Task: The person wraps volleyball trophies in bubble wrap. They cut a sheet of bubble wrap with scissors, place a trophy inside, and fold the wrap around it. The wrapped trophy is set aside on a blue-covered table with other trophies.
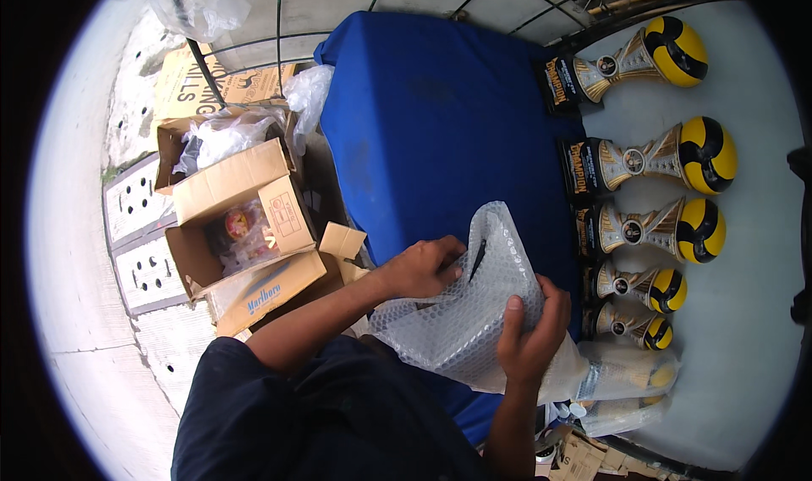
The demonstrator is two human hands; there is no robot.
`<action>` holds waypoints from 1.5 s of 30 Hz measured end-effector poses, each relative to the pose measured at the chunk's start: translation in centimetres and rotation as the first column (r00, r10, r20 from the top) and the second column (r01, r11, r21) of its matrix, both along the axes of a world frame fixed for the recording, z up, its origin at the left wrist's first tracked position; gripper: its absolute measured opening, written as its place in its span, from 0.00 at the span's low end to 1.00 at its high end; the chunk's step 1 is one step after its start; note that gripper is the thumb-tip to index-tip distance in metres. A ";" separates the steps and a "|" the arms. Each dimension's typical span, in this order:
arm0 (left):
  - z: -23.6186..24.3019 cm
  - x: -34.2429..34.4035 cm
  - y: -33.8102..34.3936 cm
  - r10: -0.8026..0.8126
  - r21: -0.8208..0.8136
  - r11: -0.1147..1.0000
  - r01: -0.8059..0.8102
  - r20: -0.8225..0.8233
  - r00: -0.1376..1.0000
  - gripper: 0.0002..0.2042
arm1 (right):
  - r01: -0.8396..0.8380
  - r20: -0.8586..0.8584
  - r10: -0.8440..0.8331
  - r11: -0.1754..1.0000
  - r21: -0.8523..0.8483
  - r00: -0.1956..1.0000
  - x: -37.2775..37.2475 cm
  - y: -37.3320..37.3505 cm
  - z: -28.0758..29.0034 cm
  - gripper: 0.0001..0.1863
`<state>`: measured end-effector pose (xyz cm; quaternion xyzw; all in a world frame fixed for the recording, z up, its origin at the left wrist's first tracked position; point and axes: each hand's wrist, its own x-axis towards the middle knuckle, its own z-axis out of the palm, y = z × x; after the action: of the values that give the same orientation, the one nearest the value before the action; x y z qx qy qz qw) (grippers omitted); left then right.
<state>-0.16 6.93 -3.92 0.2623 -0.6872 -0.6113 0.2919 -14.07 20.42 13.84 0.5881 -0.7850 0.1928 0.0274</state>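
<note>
A sheet or sleeve of clear bubble wrap (448,333) is held between my two hands over the near end of the blue-covered table (448,134). My left hand (425,266) is closed, its curled fingers pinching the wrap's left edge. On the other side, my right hand (534,329) grips the wrap with its thumb on top and fingers around the right edge. A dark slit shows near the wrap's upper end; whatever lies inside is hidden. Just beyond my right hand, a wrapped trophy (626,369) lies among more bubble wrap.
Several trophies with yellow-and-black volleyball tops, including a tall one (626,66) and a small one (639,288), line the table's right side beside a pale wall. Open cardboard boxes (233,176) with clear plastic (224,138) stand at left. A black wire grid (279,41) edges the back.
</note>
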 end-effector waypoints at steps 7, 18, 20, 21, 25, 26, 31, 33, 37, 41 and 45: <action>4.5 1.5 -0.7 -0.127 0.066 0.991 0.119 0.126 0.984 0.23 | -0.002 0.082 -0.005 0.997 0.080 0.997 -2.2 -3.7 -0.3 0.27; 2.7 10.2 -0.7 -0.326 0.093 0.936 0.340 -0.140 0.935 0.50 | -0.015 0.162 -0.025 0.970 0.241 0.987 -5.2 -6.5 -0.5 0.31; 3.1 12.6 0.2 -0.334 -0.106 0.940 0.323 -0.104 0.937 0.62 | -0.048 0.245 -0.071 0.892 0.450 0.967 -5.4 -8.3 1.8 0.34; 2.9 12.5 1.2 -0.247 -0.060 0.968 0.242 -0.097 0.964 0.63 | -0.069 0.276 -0.102 0.836 0.545 0.956 -5.0 -9.6 3.2 0.36; 2.2 10.6 6.3 0.035 0.255 0.965 -0.063 0.114 0.993 0.62 | 0.011 0.034 -0.072 0.553 0.833 0.997 -3.9 -17.1 4.2 0.41; 2.5 9.8 6.9 0.073 0.343 0.928 -0.142 0.206 0.976 0.60 | 0.045 -0.045 -0.013 0.512 0.858 0.999 -4.3 -18.3 3.0 0.42; 2.8 8.2 8.7 -0.421 0.650 0.739 0.176 0.242 0.874 0.46 | -0.078 0.006 0.245 0.282 0.956 0.970 -0.4 -19.8 1.5 0.37; 6.2 8.3 10.0 -0.357 0.531 0.820 0.212 0.185 0.916 0.45 | -0.040 -0.062 0.316 0.306 0.951 0.947 1.3 -18.1 1.7 0.34; 3.8 4.6 13.3 -0.106 0.435 0.894 0.108 -0.028 0.994 0.42 | -0.115 -0.049 0.556 0.256 0.960 0.830 2.2 -15.6 2.4 0.29; 3.1 3.6 13.9 -0.039 0.517 0.852 0.078 -0.086 0.996 0.42 | -0.238 0.001 0.636 0.287 0.928 0.772 0.0 -14.4 2.0 0.28; 4.9 5.9 13.3 0.094 0.593 0.802 0.071 -0.243 0.965 0.40 | -0.272 0.024 0.607 0.321 0.907 0.794 0.1 -14.4 2.3 0.28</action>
<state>5.71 20.22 1.01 0.2625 -0.4137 -0.8235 0.2860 -13.96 6.03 16.12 0.7305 -0.5570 -0.3377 -0.2052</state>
